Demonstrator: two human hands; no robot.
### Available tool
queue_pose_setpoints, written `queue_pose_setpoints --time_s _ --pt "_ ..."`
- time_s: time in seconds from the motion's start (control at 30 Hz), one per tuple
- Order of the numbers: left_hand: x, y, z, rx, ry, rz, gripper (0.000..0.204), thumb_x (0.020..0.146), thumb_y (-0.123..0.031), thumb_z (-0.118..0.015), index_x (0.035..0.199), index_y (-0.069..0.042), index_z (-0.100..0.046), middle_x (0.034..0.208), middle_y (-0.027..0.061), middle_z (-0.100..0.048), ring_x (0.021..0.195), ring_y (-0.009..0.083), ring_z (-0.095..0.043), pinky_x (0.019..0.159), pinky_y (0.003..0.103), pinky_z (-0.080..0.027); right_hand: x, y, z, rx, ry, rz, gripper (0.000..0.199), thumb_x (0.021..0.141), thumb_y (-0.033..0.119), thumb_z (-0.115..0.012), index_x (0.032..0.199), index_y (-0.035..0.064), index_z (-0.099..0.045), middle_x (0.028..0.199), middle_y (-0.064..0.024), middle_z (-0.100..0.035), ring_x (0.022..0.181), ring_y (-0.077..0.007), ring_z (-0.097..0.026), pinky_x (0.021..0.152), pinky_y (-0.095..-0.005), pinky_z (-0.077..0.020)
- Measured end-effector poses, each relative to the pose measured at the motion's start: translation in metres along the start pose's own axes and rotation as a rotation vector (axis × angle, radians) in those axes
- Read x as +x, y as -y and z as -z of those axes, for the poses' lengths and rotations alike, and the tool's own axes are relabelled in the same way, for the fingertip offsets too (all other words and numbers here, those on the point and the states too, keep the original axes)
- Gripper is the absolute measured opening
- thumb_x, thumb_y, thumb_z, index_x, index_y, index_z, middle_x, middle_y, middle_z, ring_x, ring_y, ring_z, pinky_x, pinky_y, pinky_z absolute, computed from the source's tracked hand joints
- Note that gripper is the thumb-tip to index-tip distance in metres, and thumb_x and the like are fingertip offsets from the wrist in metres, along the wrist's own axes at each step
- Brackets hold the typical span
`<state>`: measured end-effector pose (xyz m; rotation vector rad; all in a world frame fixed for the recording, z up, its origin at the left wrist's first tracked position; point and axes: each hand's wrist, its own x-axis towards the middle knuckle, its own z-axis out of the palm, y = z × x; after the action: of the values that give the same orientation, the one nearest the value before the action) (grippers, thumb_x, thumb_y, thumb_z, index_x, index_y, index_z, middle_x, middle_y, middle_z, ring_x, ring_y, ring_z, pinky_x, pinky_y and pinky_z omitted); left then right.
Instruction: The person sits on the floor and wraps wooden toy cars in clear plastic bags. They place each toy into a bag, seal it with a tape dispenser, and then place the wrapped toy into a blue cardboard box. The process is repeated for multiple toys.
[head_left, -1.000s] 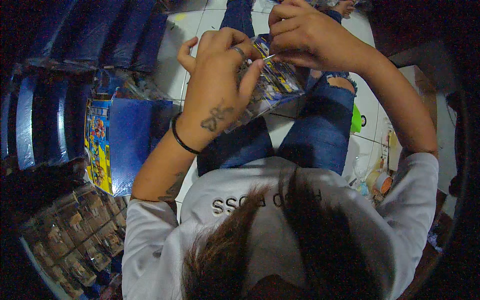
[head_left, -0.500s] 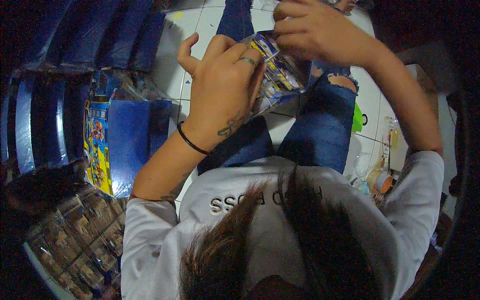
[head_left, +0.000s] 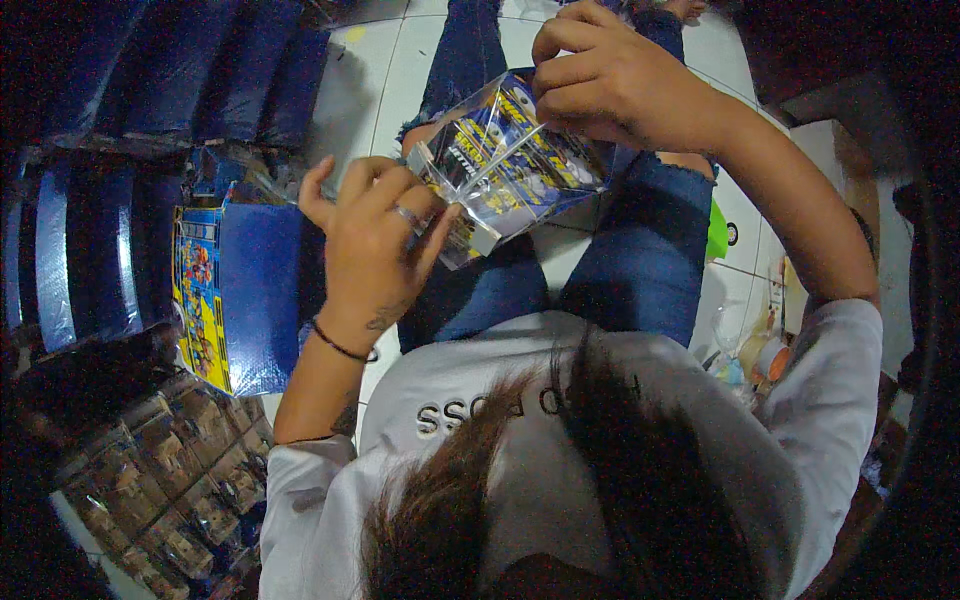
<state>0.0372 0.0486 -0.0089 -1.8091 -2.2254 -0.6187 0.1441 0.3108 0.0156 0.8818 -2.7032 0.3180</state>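
A box [head_left: 505,150] with a blue and yellow printed face under shiny clear plastic rests over my thighs, between my two hands. My left hand [head_left: 378,232], with a ring and a dark wristband, pinches the box's near left corner by its loose clear flap; the little finger sticks out to the side. My right hand [head_left: 620,92] is closed at the box's far right edge, its fingers bent over the plastic. What lies under the right fingertips is hidden.
To my left stands a blue carton [head_left: 262,295] with a colourful side, beside a row of dark blue boxes [head_left: 80,240]. Several clear-wrapped brown packs [head_left: 165,490] lie lower left. A roll of tape [head_left: 768,360] and a green wheeled toy [head_left: 718,232] lie to my right.
My left hand has drawn left and toward me, from over the box to its corner. More of the printed face shows now. The right hand has shifted slightly left.
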Motion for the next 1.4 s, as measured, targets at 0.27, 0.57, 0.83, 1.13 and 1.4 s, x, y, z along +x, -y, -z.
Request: queue_pose_setpoints --time_s 0.27,0.57,0.83,1.13,1.4 --pt "0.043 -0.018 -0.026 -0.128 -0.165 -0.022 0.017 0.078 -0.024 -0.070 0.088 -0.011 -0.067 0.086 0.0016 -0.063 0.093 0.0206 -0.056 0.097 0.049 -0.024 0.004 0.002 0.015 0.059 0.110 -0.070 0.011 0.079 0.018 -0.064 0.082 0.0080 -0.061 0.084 -0.0046 -0.057 0.091 -0.0253 -0.050 0.085 -0.0437 -0.0356" --pt "0.061 0.002 -0.047 -1.099 0.196 0.490 0.016 0.081 -0.018 -0.065 0.088 -0.004 -0.067 0.093 0.0084 -0.062 0.093 0.0238 -0.055 0.100 0.045 -0.022 -0.005 0.011 -0.005 -0.473 -0.063 0.035 0.024 0.074 0.020 -0.065 0.095 0.0076 -0.066 0.097 -0.0046 -0.062 0.102 -0.0206 -0.057 0.097 -0.0403 -0.0408" --pt "0.052 -0.017 -0.038 -0.010 -0.099 -0.031 0.017 0.083 -0.023 -0.066 0.093 -0.010 -0.064 0.094 0.0046 -0.064 0.100 0.0228 -0.057 0.101 0.050 -0.022 -0.004 -0.009 -0.008 -0.239 0.122 0.110 0.012 0.083 0.017 -0.056 0.089 0.0071 -0.059 0.092 -0.0062 -0.056 0.092 -0.0235 -0.052 0.090 -0.0436 -0.0387" --pt "0.044 -0.020 -0.052 0.007 -0.170 -0.009 0.013 0.078 -0.019 -0.068 0.086 -0.009 -0.064 0.091 0.0011 -0.065 0.093 0.0189 -0.056 0.095 0.050 -0.024 0.006 -0.002 0.055 -0.358 0.238 -0.087 0.016 0.084 0.023 -0.064 0.092 0.0098 -0.060 0.092 -0.0042 -0.056 0.096 -0.0244 -0.052 0.089 -0.0456 -0.0377" --pt "0.009 -0.009 -0.021 0.017 -0.091 -0.052 0.016 0.075 -0.023 -0.075 0.084 -0.013 -0.065 0.085 0.0017 -0.062 0.096 0.0222 -0.056 0.097 0.048 -0.027 -0.010 -0.004 -0.007 -0.033 0.091 -0.027 0.010 0.078 0.019 -0.061 0.081 0.0098 -0.057 0.084 -0.0033 -0.052 0.088 -0.0240 -0.048 0.084 -0.0454 -0.0359"
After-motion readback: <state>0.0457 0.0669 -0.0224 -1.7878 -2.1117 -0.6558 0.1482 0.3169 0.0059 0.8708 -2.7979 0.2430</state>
